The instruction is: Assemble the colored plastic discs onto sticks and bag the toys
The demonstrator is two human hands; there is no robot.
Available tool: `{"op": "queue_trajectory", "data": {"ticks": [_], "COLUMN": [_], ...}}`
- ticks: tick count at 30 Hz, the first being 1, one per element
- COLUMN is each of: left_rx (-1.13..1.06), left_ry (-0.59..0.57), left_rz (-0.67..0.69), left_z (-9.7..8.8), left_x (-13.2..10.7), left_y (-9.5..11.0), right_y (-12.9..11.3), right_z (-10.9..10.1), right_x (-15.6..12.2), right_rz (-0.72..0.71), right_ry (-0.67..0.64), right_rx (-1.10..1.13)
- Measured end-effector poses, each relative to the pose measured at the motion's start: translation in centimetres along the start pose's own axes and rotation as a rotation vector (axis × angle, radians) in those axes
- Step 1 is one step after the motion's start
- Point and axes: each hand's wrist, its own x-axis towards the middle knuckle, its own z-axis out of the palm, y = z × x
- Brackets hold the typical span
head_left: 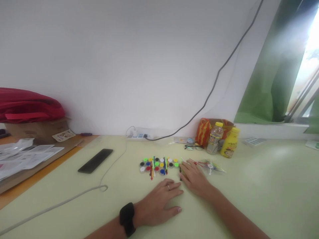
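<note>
Left hand (159, 202) flat, right hand (194, 179) beside paint pots (159, 164), bare table (261, 186) rightward

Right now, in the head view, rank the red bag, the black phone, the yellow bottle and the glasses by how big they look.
1. red bag
2. black phone
3. yellow bottle
4. glasses
The bag is cut off at the frame edge, yet looks largest.
</note>
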Motion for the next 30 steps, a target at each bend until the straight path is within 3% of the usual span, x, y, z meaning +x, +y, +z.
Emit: {"op": "queue_trajectory", "data": {"ticks": [6, 12, 18, 21, 26, 30], "left_rx": [0.017, 0.009, 0.026, 0.036, 0.045, 0.051], "left_ry": [-0.034, -0.019, -0.036, -0.045, -0.045, -0.035], "left_rz": [-0.022, -0.008, -0.018, -0.030, -0.024, -0.015], "left_z": [-0.1, 0.0, -0.1, -0.2, -0.3, -0.2], "left_x": [0.0, -0.1, 0.0, 0.1, 0.0, 0.0], "left_y": [0.1, -0.1, 0.1, 0.3, 0.4, 0.3], "right_y": [0.1, 0.9, 1.0, 0.3, -0.1, 0.4], "right_z": [0.0, 0.1, -0.1, -0.4, -0.5, -0.1], "right_x": [0.1, 0.9, 1.2, 1.3, 1.6, 1.7], "right_rz": [-0.012, -0.018, -0.009, 0.059, 0.262, 0.314], "right_ry": [0.026, 0.148, 0.316, 0.353, 0.289, 0.270], "right_rx": [0.017, 0.075, 0.272, 0.453, 0.818, 0.906]}}
